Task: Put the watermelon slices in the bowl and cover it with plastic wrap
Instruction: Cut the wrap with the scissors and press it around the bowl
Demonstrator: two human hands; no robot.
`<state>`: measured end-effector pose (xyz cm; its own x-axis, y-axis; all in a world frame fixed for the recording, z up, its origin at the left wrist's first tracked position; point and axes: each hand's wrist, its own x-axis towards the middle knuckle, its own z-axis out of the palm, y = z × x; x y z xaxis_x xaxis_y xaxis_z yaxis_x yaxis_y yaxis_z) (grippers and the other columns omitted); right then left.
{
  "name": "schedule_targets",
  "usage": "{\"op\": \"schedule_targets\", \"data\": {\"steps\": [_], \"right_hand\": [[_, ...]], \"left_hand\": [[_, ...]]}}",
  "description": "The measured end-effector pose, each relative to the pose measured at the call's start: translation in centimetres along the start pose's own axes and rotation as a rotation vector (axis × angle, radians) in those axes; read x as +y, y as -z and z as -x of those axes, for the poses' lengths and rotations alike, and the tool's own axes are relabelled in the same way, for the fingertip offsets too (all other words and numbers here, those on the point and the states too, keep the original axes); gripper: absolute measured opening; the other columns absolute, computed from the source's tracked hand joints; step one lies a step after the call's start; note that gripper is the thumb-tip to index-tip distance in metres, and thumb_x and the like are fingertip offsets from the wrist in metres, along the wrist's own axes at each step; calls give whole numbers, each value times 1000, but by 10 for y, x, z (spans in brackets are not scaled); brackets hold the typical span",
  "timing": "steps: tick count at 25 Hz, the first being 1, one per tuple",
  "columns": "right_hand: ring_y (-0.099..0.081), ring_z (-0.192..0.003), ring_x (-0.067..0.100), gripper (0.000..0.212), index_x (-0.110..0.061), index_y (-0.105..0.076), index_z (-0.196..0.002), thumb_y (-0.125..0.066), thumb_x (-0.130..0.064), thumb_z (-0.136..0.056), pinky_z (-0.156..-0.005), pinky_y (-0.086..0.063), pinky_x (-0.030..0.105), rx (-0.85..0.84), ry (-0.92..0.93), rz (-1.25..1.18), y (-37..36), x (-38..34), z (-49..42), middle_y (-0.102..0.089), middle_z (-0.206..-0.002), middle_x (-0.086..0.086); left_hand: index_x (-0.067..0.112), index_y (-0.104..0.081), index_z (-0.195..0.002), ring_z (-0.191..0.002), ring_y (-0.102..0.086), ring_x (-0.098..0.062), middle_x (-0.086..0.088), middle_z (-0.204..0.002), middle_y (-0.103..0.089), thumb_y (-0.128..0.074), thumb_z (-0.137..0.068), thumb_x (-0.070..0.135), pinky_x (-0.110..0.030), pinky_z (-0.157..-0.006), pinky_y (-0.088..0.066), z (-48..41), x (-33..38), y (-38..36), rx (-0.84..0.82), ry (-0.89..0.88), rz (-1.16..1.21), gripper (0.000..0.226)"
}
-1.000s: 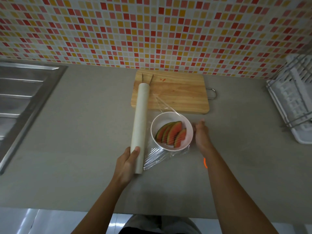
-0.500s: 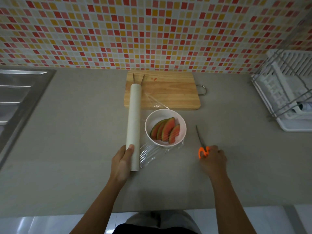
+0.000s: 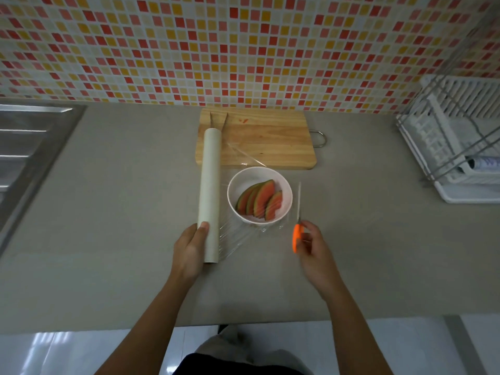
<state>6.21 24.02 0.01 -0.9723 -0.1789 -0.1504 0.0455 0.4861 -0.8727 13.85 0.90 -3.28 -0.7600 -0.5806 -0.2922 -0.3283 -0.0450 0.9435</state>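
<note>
A white bowl point(image 3: 286, 190) holding several watermelon slices point(image 3: 261, 198) stands on the grey counter, just in front of the wooden cutting board. Clear plastic wrap point(image 3: 238, 236) stretches from the cream roll point(image 3: 209, 185) over the bowl. The roll lies left of the bowl, its far end resting on the board. My left hand point(image 3: 189, 247) grips the roll's near end. My right hand point(image 3: 313, 247) holds orange-handled scissors point(image 3: 297, 228) just right of the bowl, blades pointing away from me.
The wooden cutting board point(image 3: 270, 142) with a metal handle lies against the tiled wall. A steel sink point(image 3: 29, 158) is at the left. A white dish rack point(image 3: 454, 147) stands at the right. The counter's front edge runs below my forearms.
My right hand left the bowl's right side, took hold of the orange scissors on the counter and lifted them toward the bowl. The left hand stayed on the roll.
</note>
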Motion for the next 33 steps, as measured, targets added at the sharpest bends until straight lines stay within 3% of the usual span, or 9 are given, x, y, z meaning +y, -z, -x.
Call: {"op": "schedule_targets", "data": {"steps": [3,8,12,17,23,26,29,33], "right_hand": [[-56,-73,3,35,-30,-48,-118,-50,-6,-92,-74,-46,17,-217,23,-244,-28,-10,25,-59,-80,-8],[-56,-65,-5,28,-23,-52,-108,-56,-3,-89,-67,-45,12,-405,-58,-427,-57,-16,72,-61,-71,-9],[-55,-61,-9,21,-22,-50,-104,-56,-7,-90,-65,-44,8,-429,-143,-438,-74,-11,108,-57,-76,-4],[-57,-65,-13,12,-24,-51,-101,-56,-20,-91,-67,-43,6,-482,-213,-423,-84,-4,134,-61,-80,-9],[-50,-57,-6,12,-29,-53,-94,-55,-40,-89,-74,-43,24,-449,-255,-383,-97,1,128,-55,-64,-17],[-51,-56,-8,16,-30,-50,-94,-53,-45,-89,-67,-42,18,-453,-240,-374,-104,-3,116,-56,-55,-24],[-52,-58,-10,16,-31,-49,-93,-54,-45,-88,-63,-42,9,-443,-202,-370,-109,-7,104,-59,-59,-23],[-52,-61,-8,14,-32,-47,-91,-57,-41,-87,-69,-42,17,-439,-152,-343,-114,-6,97,-55,-70,-12]], "left_hand": [[20,-63,-72,-74,-55,-17,0,-79,-62,-51,-83,47,-34,-69,-42,-2,3,0,-15,33,48,31],[23,-65,-64,-70,-56,-14,6,-72,-64,-53,-80,49,-34,-68,-44,-1,5,1,24,58,55,33],[17,-58,-67,-77,-54,-22,-9,-80,-60,-52,-79,52,-42,-74,-44,-4,5,1,14,42,16,37],[22,-53,-53,-67,-46,-20,2,-66,-52,-54,-77,50,-35,-67,-37,-1,6,0,43,53,15,38],[18,-60,-66,-77,-54,-23,-7,-82,-61,-54,-74,54,-44,-77,-45,-4,2,0,27,57,21,38],[12,-63,-78,-79,-55,-22,-9,-85,-62,-54,-72,56,-51,-86,-47,-5,2,1,21,63,41,45],[10,-64,-84,-81,-55,-21,-10,-87,-61,-55,-73,55,-52,-90,-46,-4,3,0,11,75,58,47],[14,-59,-73,-75,-51,-21,-6,-80,-59,-53,-76,52,-42,-74,-44,-3,6,0,14,73,40,38]]}}
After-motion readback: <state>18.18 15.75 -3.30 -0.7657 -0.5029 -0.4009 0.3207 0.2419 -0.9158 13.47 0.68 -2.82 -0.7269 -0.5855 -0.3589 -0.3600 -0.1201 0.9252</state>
